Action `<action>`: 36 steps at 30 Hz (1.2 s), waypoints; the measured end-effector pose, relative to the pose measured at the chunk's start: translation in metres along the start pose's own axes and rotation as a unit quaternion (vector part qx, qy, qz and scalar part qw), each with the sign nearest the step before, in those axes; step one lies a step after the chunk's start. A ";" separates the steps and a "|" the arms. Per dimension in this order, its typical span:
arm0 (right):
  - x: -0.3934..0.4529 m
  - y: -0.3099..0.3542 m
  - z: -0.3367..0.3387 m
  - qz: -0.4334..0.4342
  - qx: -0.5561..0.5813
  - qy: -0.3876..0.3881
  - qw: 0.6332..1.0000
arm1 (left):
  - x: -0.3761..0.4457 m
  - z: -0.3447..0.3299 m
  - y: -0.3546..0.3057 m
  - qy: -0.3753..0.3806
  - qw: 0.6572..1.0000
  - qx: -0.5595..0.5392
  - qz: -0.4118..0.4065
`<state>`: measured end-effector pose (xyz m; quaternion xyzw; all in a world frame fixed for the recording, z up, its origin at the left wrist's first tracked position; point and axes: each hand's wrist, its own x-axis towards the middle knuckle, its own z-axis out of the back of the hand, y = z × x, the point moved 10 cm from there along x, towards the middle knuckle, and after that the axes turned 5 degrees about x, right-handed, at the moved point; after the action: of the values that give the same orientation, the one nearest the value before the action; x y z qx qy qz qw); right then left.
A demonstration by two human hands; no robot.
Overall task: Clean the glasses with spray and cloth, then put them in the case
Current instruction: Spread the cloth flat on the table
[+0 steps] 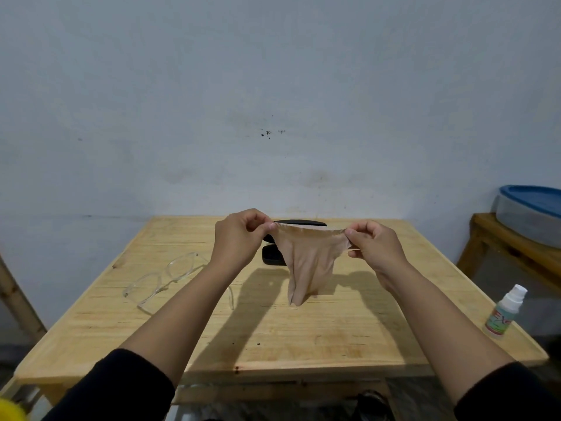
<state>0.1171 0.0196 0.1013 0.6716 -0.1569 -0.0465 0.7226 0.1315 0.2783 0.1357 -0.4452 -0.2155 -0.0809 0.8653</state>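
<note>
Both hands are raised above the wooden surface (303, 335) and hold the beige cloth (306, 259) between them. The left hand (239, 235) has a pinching grip on one upper corner of the cloth, with thumb and fingers pressed together on it. The right hand (375, 241) pinches the opposite corner in the same way. The top edge of the cloth is stretched between the two grips, and the rest hangs down below them in folds.

The clear glasses (164, 281) lie on the surface below and to the left of the left grip. The open black case (282, 244) lies behind the cloth, partly hidden. The spray bottle (504, 312) stands well to the right of the right grip, near the edge of the surface.
</note>
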 end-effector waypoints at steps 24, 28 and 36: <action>-0.097 -0.066 -0.009 0.121 -0.327 0.243 0.905 | -0.121 -0.054 0.031 0.203 0.943 0.167 -0.205; -0.086 -0.059 0.006 0.094 -0.269 0.163 0.945 | -0.102 -0.041 0.031 0.144 0.965 0.158 -0.154; -0.035 -0.066 0.001 0.011 -0.219 0.031 0.975 | -0.048 -0.072 0.051 0.092 0.987 0.126 0.029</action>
<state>0.0934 0.0218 0.0307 0.4966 -0.1278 -0.0510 0.8570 0.1275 0.2482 0.0400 -0.3290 -0.1303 -0.0684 0.9328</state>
